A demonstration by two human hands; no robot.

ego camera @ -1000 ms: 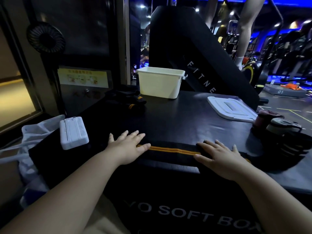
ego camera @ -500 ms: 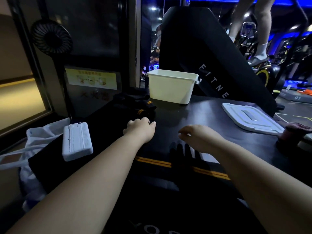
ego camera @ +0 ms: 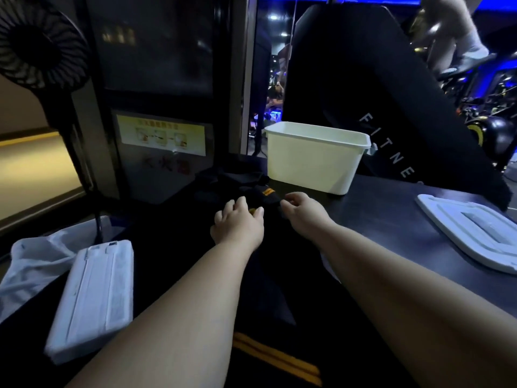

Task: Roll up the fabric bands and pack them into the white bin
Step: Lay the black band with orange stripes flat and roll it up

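Fabric bands lie in a dark heap on the table, right under the fingertips of both hands. The left hand bends its fingers down onto the heap. The right hand is just beside it, fingers curled in near the thumb at the heap's edge. It is too dark to tell if either hand is pinching the cloth. The white bin stands just past the hands, a little to the right. Another band with yellow stripes lies under the arms, well back from the hands.
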